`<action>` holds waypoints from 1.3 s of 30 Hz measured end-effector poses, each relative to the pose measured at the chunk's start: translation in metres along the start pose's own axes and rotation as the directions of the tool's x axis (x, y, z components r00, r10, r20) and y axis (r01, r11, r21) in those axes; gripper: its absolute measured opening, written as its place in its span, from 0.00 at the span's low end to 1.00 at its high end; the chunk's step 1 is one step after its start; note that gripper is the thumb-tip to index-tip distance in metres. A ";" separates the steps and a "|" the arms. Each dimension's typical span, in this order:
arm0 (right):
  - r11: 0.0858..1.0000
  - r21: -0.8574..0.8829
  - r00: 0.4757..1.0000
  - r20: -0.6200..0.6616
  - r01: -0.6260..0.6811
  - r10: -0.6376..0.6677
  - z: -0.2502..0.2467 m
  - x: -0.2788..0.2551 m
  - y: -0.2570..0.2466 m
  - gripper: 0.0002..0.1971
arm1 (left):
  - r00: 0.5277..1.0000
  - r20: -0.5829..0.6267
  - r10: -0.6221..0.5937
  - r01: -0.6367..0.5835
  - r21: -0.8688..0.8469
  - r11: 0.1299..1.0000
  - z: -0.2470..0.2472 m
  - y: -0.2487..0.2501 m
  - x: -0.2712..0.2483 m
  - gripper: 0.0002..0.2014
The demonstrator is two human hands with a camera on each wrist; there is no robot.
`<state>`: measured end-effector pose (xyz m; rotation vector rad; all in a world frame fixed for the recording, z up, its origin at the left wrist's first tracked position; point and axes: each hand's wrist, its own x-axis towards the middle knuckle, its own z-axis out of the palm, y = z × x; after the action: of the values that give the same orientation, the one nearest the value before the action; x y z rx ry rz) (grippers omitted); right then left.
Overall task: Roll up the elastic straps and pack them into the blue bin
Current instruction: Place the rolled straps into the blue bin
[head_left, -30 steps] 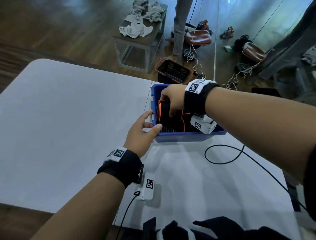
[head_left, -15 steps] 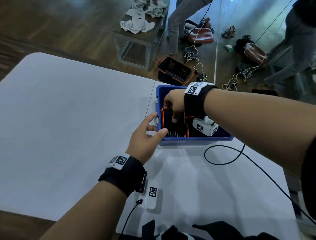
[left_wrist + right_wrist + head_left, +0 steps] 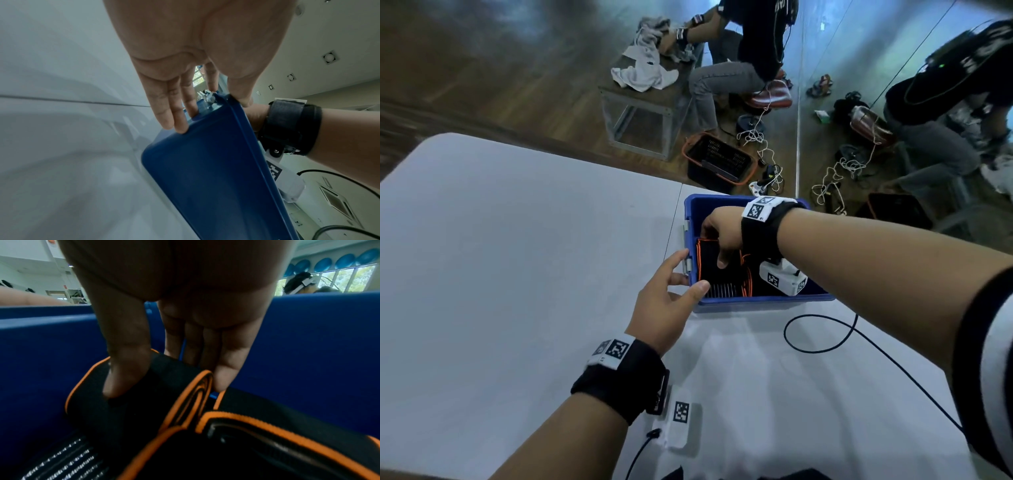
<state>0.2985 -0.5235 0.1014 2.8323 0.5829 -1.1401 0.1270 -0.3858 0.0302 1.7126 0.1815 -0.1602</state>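
The blue bin (image 3: 756,303) stands on the white table (image 3: 517,274). My right hand (image 3: 714,248) reaches down into it and pinches a rolled black strap with orange edging (image 3: 709,270) between thumb and fingers, against the bin's left wall. In the right wrist view my right hand (image 3: 164,386) shows the thumb on one face of the roll (image 3: 144,402) and the fingers behind it. A second orange-edged strap (image 3: 267,443) lies beside it in the bin (image 3: 308,353). My left hand (image 3: 690,272) clasps the near-left corner. In the left wrist view my left hand (image 3: 213,113) has its thumb over the bin's (image 3: 205,178) rim and its fingers on the outer wall.
A black cable (image 3: 822,349) loops across the table to the right of the bin. Dark fabric (image 3: 774,474) lies at the table's near edge. Beyond the far edge a black basket (image 3: 719,164) stands on the wooden floor, and people sit at a small bench.
The head view has tilted and shifted a little. Both hands keep their holds: the right on the roll inside the bin, the left on the bin's corner.
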 end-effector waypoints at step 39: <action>0.407 0.913 0.478 -0.365 0.017 0.799 0.241 -0.234 0.099 0.31 | 0.924 0.382 0.024 -0.129 0.253 0.959 0.034 0.006 -0.045 0.21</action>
<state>0.0189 -0.7327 0.0729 3.7699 -1.2061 0.2016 0.0847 -0.4219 0.0401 1.9244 -0.2038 -0.4694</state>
